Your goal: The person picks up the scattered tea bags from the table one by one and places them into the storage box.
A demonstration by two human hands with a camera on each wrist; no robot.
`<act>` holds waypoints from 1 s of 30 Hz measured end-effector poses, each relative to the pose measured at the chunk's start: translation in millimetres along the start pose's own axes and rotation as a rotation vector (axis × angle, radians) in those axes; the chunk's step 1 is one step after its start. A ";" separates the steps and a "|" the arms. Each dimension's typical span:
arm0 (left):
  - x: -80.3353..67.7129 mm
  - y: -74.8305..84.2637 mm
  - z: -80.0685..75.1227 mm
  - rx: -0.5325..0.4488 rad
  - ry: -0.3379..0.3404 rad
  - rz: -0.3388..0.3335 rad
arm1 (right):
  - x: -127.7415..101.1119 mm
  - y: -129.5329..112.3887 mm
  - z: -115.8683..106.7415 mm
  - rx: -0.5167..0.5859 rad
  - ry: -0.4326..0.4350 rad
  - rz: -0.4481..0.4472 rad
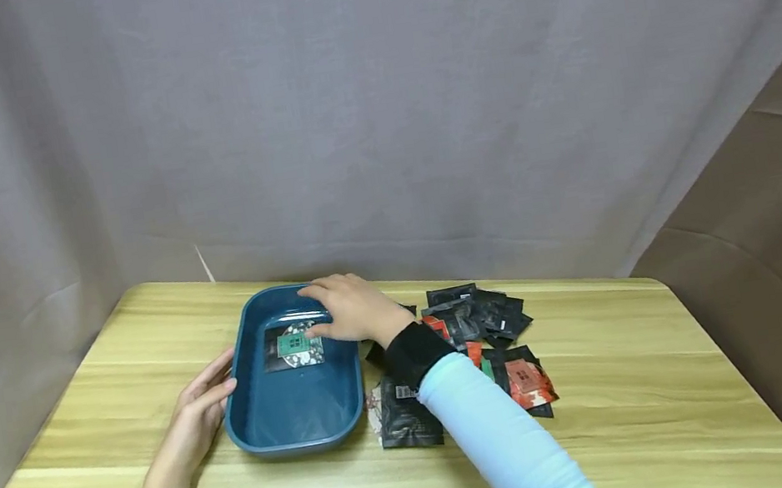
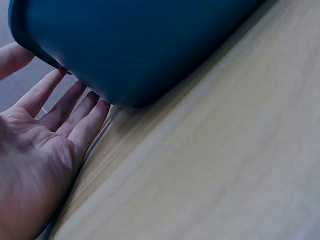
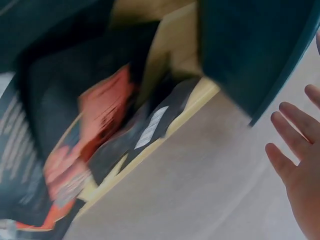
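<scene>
A dark blue tray [image 1: 293, 410] stands on the wooden table [image 1: 631, 377]. In it lies one black packet with a green label [image 1: 292, 346]. My right hand [image 1: 349, 309] hovers over the tray's far right part, fingers spread and holding nothing, thumb close to that packet. In the right wrist view its fingers [image 3: 292, 162] are straight beside the tray wall [image 3: 250, 45]. My left hand [image 1: 192, 415] lies flat on the table, fingertips touching the tray's left wall. The left wrist view shows that palm [image 2: 42, 150] open against the tray [image 2: 140, 45].
A loose pile of black, red and green packets [image 1: 482, 321] lies right of the tray, partly under my right forearm; the right wrist view shows them blurred [image 3: 95, 120]. A grey curtain [image 1: 371, 112] hangs close behind the table. Brown fabric borders the right side.
</scene>
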State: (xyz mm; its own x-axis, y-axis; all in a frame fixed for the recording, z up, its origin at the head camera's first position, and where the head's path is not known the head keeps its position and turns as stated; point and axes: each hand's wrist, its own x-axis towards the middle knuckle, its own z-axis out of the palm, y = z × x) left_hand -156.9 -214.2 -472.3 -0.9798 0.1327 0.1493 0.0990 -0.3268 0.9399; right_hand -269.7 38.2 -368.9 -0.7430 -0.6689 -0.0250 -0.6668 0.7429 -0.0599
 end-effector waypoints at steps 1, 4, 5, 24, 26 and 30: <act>0.9 -0.2 1.0 0.004 -0.003 -0.004 | -2.2 5.2 -0.2 0.016 0.005 0.009; 2.0 -0.4 3.5 0.019 0.001 -0.016 | -9.0 20.5 -0.4 0.089 0.020 0.036; 2.3 -0.5 4.2 0.021 0.002 -0.021 | -11.5 25.4 -0.6 0.114 0.026 0.047; -1.2 -1.6 3.1 0.029 0.005 -0.018 | -35.3 76.7 21.1 0.041 -0.085 0.246; -1.7 -1.4 3.1 0.028 0.006 -0.019 | -35.6 76.7 26.7 0.040 -0.092 0.268; -2.5 -1.0 2.9 0.025 0.009 -0.023 | -34.5 75.2 36.5 0.014 -0.095 0.282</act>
State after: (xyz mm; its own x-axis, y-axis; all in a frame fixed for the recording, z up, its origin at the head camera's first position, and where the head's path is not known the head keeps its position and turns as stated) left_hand -154.0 -211.5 -472.7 -0.9834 0.1312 0.1251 0.0809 -0.3000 0.9505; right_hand -292.0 116.1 -409.0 -0.8894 -0.4364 -0.1359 -0.4337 0.8996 -0.0508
